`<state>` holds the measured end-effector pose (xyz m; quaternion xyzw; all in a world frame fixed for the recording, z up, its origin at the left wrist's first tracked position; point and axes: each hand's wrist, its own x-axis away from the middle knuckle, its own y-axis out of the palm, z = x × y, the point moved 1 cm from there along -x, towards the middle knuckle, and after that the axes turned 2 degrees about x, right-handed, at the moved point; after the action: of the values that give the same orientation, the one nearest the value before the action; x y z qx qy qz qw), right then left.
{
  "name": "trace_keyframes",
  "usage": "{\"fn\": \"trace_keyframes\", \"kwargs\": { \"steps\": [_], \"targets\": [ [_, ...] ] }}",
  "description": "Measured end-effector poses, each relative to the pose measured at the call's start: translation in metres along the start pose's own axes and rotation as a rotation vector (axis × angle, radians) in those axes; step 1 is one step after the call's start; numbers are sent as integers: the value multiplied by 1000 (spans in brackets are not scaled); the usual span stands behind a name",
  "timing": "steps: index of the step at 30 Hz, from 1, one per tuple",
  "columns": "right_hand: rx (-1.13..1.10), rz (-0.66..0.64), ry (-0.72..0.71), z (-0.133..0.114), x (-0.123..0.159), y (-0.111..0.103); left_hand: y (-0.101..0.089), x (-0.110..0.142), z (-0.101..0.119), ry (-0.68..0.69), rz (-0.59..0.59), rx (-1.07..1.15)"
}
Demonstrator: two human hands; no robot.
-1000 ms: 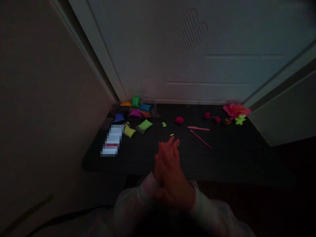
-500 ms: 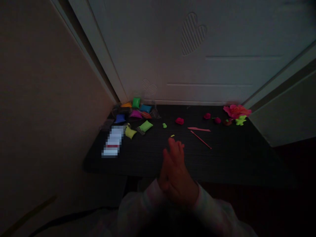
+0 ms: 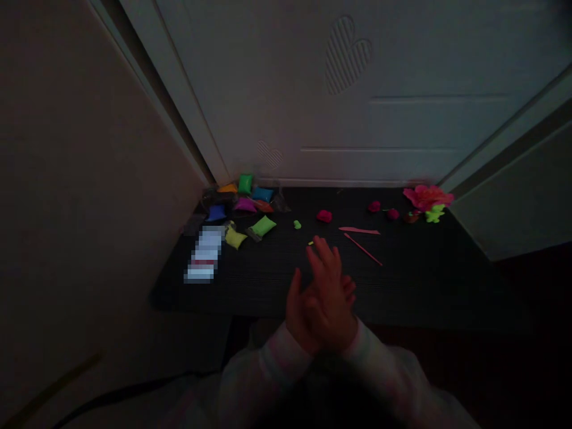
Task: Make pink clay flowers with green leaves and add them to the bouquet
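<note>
My right hand (image 3: pixel 331 298) lies across my left hand (image 3: pixel 295 313), palm to palm, above the near part of the dark table. The right fingers stretch forward. My left thumb points up, and the left fingertips show past the far side of the right hand. Anything between the palms is hidden. Just beyond the fingertips is a small yellow piece (image 3: pixel 311 243). Farther back lie a small light-green lump (image 3: pixel 297 224) and a red lump (image 3: pixel 325 216). A pink modelling knife (image 3: pixel 360 230) and a thin pink stick tool (image 3: pixel 363 249) rest to the right.
Bright clay packets, including a green one (image 3: pixel 263 227) and a yellow one (image 3: pixel 235 238), cover the table's left side. A blurred-out white rectangle (image 3: pixel 205 253) lies near them. Dark red lumps (image 3: pixel 374 206), a pink flower (image 3: pixel 428 197) and a yellow-green figure (image 3: pixel 434 214) stand back right, before a white door (image 3: pixel 268 89).
The hands have turned and slid against each other, shifting slightly right. The left fingertips and thumb now show more from under the right hand. The table items stay in place.
</note>
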<state>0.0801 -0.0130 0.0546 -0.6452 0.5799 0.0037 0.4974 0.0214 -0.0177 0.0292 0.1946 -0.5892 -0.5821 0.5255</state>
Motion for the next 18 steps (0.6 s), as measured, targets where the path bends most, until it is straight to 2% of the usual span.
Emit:
{"fn": "trace_keyframes", "kwargs": {
  "steps": [4,6,8,13,16,18],
  "targets": [
    [2,196,87,18,6,-27,1,3,3,-32,141,128],
    [34,226,164,26,18,-35,2,2,9,-5,214,132],
    [56,179,185,29,31,-36,3,0,13,25,233,102],
    [87,-75,120,23,45,-17,6,-5,7,70,238,-62],
    [62,-88,180,27,44,-12,6,-5,4,128,222,-245],
    [68,-85,199,36,43,-14,3,-5,9,217,229,-412]
  ]
}}
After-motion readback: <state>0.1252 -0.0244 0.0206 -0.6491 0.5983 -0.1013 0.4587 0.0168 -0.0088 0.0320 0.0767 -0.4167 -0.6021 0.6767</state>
